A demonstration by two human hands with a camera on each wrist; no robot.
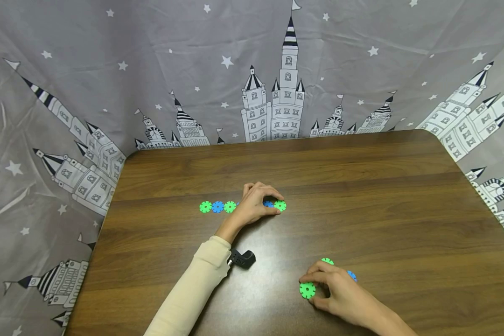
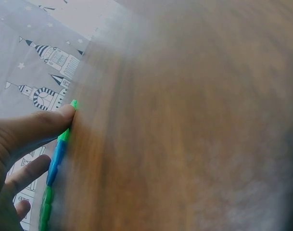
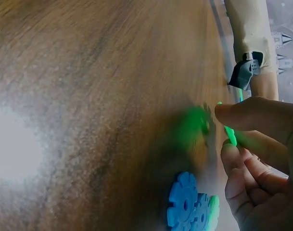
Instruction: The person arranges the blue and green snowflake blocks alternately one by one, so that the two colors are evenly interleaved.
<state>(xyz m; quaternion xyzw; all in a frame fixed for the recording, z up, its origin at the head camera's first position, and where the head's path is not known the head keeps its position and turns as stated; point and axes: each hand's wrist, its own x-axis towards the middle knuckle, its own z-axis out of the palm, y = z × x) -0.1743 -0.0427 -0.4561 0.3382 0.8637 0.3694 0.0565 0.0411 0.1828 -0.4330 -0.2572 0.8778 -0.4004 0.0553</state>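
A row of flat interlocking discs, green and blue in turn, lies across the table. Its left part shows a green disc, a blue disc and another green one. My left hand covers the middle of the row, thumb and forefinger pinching the green end disc by its edges. Closer to me, my right hand pinches a loose green disc between thumb and fingers; in the right wrist view this disc appears edge-on, above the table.
Beside and beyond my right hand lie a green disc and a blue disc, partly hidden; the right wrist view shows two blue discs there. A black wrist camera juts from the left sleeve. A castle-print curtain hangs behind the brown table.
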